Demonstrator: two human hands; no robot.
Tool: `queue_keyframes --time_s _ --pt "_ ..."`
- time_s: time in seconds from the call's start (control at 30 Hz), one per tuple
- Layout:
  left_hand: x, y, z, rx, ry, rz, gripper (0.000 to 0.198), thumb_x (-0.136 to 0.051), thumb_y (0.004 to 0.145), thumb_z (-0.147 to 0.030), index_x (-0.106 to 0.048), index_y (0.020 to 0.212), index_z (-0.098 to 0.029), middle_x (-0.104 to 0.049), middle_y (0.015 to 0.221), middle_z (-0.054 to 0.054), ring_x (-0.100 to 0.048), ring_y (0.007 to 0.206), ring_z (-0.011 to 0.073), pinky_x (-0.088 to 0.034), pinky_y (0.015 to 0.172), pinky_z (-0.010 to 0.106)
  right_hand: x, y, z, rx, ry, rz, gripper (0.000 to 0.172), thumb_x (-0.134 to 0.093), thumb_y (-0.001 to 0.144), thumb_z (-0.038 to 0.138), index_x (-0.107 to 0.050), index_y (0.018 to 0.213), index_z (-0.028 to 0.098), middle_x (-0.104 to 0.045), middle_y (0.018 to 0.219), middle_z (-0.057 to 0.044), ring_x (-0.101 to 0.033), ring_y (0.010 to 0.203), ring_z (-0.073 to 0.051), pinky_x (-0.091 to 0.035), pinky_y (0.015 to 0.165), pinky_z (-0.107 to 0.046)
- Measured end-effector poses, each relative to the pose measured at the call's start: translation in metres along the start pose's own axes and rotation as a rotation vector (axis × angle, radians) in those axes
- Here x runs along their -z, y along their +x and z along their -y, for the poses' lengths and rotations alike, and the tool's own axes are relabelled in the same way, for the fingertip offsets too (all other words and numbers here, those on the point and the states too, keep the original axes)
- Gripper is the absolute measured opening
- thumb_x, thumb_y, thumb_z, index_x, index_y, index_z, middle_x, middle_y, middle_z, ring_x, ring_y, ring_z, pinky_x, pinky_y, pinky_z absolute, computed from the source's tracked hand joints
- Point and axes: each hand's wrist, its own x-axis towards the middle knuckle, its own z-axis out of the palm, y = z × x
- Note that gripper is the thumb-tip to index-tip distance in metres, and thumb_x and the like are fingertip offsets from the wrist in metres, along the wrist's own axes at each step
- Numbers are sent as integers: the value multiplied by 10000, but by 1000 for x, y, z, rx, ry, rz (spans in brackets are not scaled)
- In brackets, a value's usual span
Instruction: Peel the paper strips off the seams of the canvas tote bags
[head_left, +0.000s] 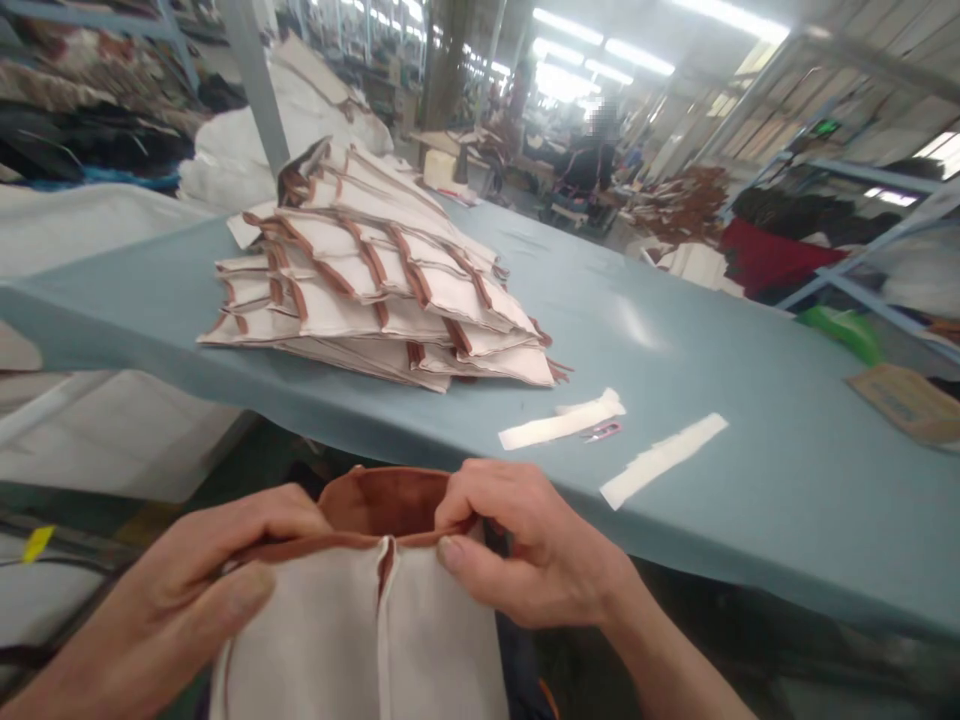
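Observation:
Between my hands, in front of the table edge, is a cream fabric piece [322, 630] with a brown lining, tube-like and open at the top. A seam runs down its middle, with a small slit at the upper end. My left hand [217, 570] pinches the brown-edged rim on the left, thumb on the outer face. On the right of the rim, my right hand [525, 545] grips the edge between thumb and bent fingers. The lower end of the piece runs out of view.
A blue-green table [675, 400] spans the view. On it lie a stack of cream pieces with brown edging [390, 280], two pale strips [664, 460] and small pink thread snips [602, 432]. A cardboard piece [907, 400] is at far right. A person [585, 170] sits in the background.

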Motion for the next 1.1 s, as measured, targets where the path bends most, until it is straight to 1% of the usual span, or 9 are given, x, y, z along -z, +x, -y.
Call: queue_keyframes --time_s 0.07,0.13,0.2,0.3,0.4,0.5,0.7,0.97,1.1 --pt "1 13 -15 -37 -44 -14 346 -656 1084 -573 -847 987 -301 -861 944 -71 -805 894 157 -577 886 147 2 10 7 0 73 6 153 -646 954 161 -596 833 239 -647 751 54 -508 624 -110 -466 671 -238" --pt "4 23 -23 -83 -57 24 250 -758 1040 -550 -863 1028 -323 -873 1030 -75 -811 989 165 -567 954 159 1 19 9 -12 109 18 146 -636 911 166 -573 802 240 -597 714 66 -484 604 -103 -423 625 -230" --pt "6 31 -23 -114 -104 134 220 -805 1026 -528 -876 1054 -322 -860 1016 -63 -797 937 158 -573 896 172 -1 26 9 -25 110 34 143 -618 867 159 -545 776 243 -551 684 71 -469 593 -104 -383 592 -232" --pt "5 38 -16 -83 -213 276 129 -858 982 -412 -854 957 -286 -795 853 -74 -713 751 127 -532 732 169 -5 29 8 -20 105 51 162 -617 867 162 -522 766 247 -540 681 69 -451 594 -106 -376 591 -238" --pt "-3 39 -10 21 -293 323 131 -840 946 -308 -804 835 -248 -722 748 -78 -626 679 119 -480 653 166 -7 27 7 -10 131 60 171 -623 882 174 -518 767 246 -547 695 68 -441 595 -103 -386 607 -241" --pt "-12 36 -9 110 -389 364 266 -819 983 -398 -791 784 -223 -654 695 -61 -562 637 120 -432 588 170 -9 24 2 -97 176 81 163 -636 871 195 -527 762 245 -532 696 68 -438 588 -102 -361 574 -234" --pt "-20 24 -9 203 -459 327 356 -780 1005 -474 -823 762 -218 -613 640 -49 -475 565 105 -356 512 164 -23 18 -17 -237 299 111 178 -646 861 235 -505 755 255 -467 673 77 -390 592 -111 -340 554 -240" --pt "-18 24 -25 161 -370 288 243 -720 943 -305 -874 760 -263 -761 664 -39 -654 586 124 -475 547 128 -28 8 -21 -259 315 89 186 -678 900 287 -566 760 239 -521 711 59 -416 621 -119 -359 597 -263" --pt "-19 24 -30 134 -349 261 257 -724 978 -305 -885 779 -287 -781 659 -55 -685 572 115 -489 553 116 -25 5 -12 -192 304 70 237 -724 986 391 -634 835 232 -632 797 31 -520 681 -137 -420 675 -281"
